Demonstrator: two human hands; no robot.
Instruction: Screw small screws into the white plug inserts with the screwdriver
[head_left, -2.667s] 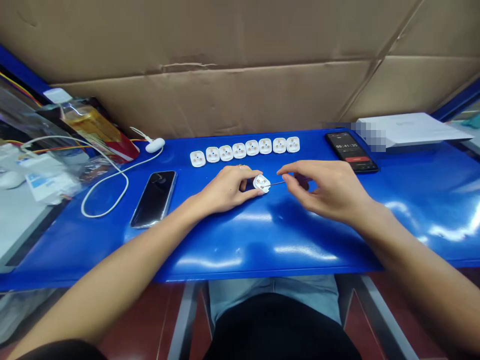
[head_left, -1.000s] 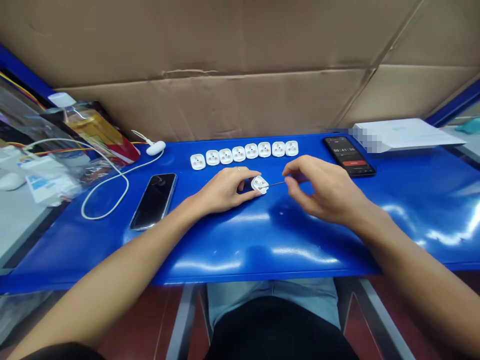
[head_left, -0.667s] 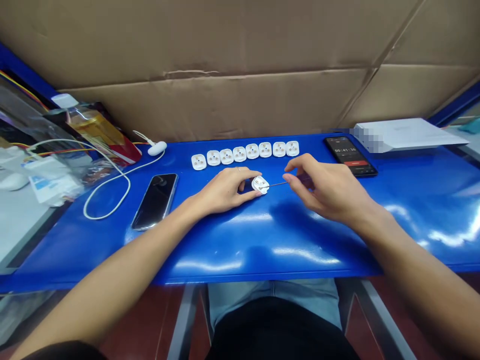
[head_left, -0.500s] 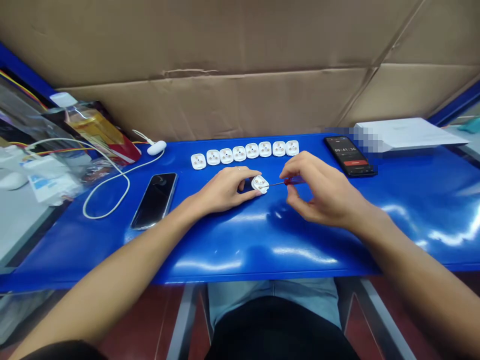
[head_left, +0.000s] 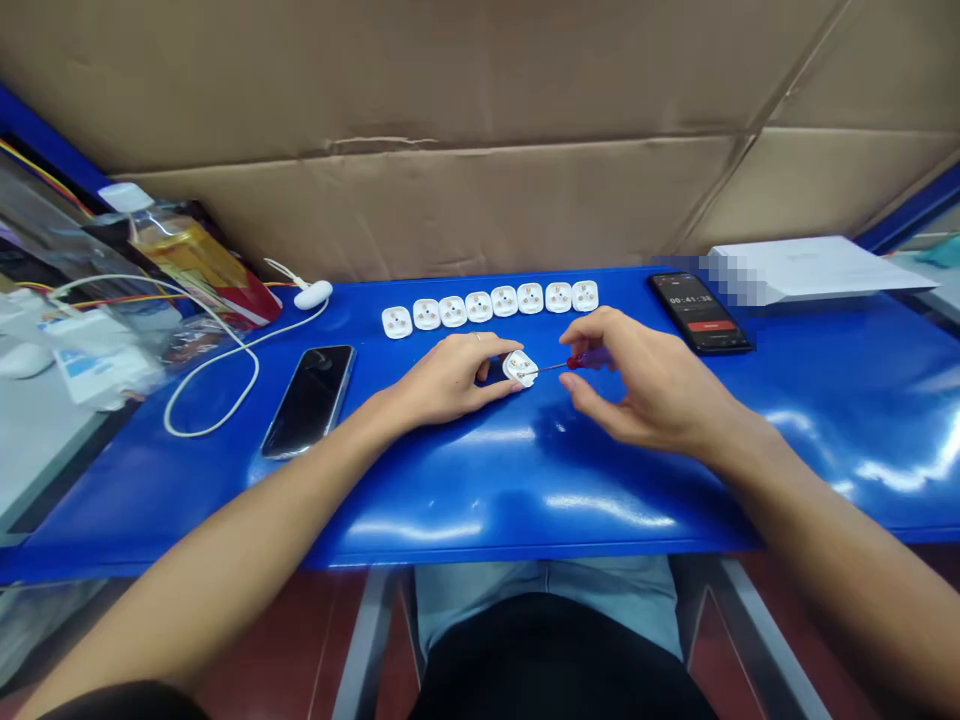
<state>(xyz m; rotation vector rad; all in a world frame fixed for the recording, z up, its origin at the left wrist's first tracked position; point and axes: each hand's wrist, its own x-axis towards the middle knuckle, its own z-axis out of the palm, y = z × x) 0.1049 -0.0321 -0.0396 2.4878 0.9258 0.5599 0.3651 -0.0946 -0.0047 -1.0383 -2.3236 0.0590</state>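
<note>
A white plastic plug part [head_left: 520, 366] with small brass-coloured pieces inside lies tilted on the blue table. My left hand [head_left: 456, 380] pinches it between thumb and index finger at its left side. From the right, my right hand [head_left: 637, 385] holds a screwdriver [head_left: 576, 361] by its red handle, and the thin metal shaft reaches into the plug part. The handle's back end is hidden by my right hand. Behind my hands, several similar white plug parts [head_left: 478, 307] stand in a row.
A phone [head_left: 309, 402] and a white cable [head_left: 259, 360] lie on the left, near a bottle of yellow liquid [head_left: 180, 250]. To the right are a phone showing a timer [head_left: 697, 312] and a white box [head_left: 817, 268]. Cardboard [head_left: 480, 200] backs the blue table [head_left: 480, 510].
My right thumb and fingers have shifted and spread on the screwdriver handle, showing more of it. My left hand and the plug part stay in place.
</note>
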